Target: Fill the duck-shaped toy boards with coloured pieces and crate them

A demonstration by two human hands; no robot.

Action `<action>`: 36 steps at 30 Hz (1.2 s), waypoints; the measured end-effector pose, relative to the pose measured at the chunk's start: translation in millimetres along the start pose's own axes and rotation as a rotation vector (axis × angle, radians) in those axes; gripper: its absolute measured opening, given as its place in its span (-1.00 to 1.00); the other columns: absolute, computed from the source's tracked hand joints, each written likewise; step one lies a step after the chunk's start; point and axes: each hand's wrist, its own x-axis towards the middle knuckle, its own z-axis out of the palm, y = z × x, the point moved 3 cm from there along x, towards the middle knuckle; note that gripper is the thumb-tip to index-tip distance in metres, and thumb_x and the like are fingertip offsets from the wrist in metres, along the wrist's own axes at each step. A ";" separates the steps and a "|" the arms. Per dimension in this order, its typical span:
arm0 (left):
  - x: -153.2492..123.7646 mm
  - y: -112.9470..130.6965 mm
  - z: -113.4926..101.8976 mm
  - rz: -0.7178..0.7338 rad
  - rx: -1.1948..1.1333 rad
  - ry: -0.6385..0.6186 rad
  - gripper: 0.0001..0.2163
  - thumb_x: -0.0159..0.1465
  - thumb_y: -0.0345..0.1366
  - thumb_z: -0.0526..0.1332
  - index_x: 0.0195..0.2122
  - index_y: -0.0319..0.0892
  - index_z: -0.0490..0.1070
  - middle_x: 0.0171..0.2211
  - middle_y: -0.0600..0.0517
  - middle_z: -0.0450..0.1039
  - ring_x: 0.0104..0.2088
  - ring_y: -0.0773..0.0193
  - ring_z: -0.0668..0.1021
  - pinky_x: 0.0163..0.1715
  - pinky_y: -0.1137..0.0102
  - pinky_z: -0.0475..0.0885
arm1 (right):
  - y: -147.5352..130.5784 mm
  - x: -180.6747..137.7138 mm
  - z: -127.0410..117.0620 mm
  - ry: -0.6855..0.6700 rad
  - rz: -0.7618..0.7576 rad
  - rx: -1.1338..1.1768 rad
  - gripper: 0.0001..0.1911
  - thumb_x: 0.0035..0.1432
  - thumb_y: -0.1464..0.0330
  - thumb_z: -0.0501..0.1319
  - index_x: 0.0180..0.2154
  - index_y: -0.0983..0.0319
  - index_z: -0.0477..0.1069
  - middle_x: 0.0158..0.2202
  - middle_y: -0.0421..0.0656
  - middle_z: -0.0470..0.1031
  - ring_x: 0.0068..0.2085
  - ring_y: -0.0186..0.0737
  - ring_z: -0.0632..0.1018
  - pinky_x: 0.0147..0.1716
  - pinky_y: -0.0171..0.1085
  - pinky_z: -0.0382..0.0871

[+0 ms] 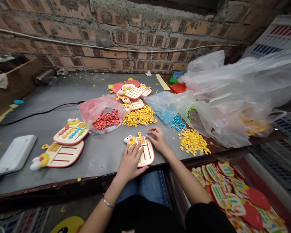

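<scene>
A duck-shaped toy board (143, 149) with a red rim and cream face lies at the table's front edge. My left hand (131, 160) rests flat on its lower part, fingers spread. My right hand (158, 139) sits at the board's upper right corner, fingers curled in a pinch on a small blue piece. Beside it lie a heap of yellow pieces (193, 141), blue pieces (177, 121), another yellow heap (140, 116) and red pieces (107, 119) in a pink bag.
Two more duck boards (63, 145) lie at left, one filled with coloured pieces. A stack of boards (132, 92) sits further back. Large clear plastic bags (235, 94) cover the right. A white device (14, 154) is at far left; a bin of finished boards (232, 194) stands lower right.
</scene>
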 end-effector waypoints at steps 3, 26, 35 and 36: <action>1.0 0.6 -0.4 -0.005 -0.009 0.000 -0.38 0.18 0.02 0.19 0.19 -0.22 0.26 0.27 -0.15 0.18 0.25 -0.07 0.22 0.26 0.00 0.01 | -3.4 -3.2 6.3 -0.081 -0.059 -0.082 -0.90 0.16 0.36 0.25 -0.27 0.19 0.53 -0.20 -0.07 0.42 -0.10 -0.10 0.39 -0.06 -0.10 0.31; 1.1 -0.3 0.5 -0.035 -0.082 0.052 -0.32 0.11 -0.02 0.22 0.20 -0.28 0.21 0.22 -0.17 0.26 0.23 -0.05 0.26 0.25 0.10 0.07 | -24.2 -27.5 9.3 -0.318 -0.188 -0.201 -0.80 0.29 0.37 0.10 -0.29 0.18 0.50 -0.24 -0.06 0.47 -0.19 -0.12 0.40 -0.18 -0.13 0.28; 1.2 0.4 -3.9 -0.078 -0.070 0.031 -0.38 0.11 0.02 0.22 0.14 -0.23 0.30 0.19 -0.21 0.26 0.19 -0.13 0.27 0.20 0.04 0.13 | 1.7 10.7 3.3 -0.209 0.049 0.148 -0.82 0.25 0.36 0.15 -0.19 0.22 0.50 -0.21 -0.08 0.46 -0.19 -0.19 0.49 -0.20 -0.21 0.40; 1.1 0.4 -4.2 -0.072 -0.066 0.029 -0.40 0.12 0.02 0.22 0.12 -0.21 0.32 0.19 -0.21 0.26 0.19 -0.13 0.26 0.19 0.03 0.13 | 6.4 15.8 6.4 -0.215 0.053 0.104 -0.83 0.23 0.39 0.16 -0.19 0.23 0.51 -0.20 -0.07 0.46 -0.18 -0.19 0.49 -0.19 -0.21 0.40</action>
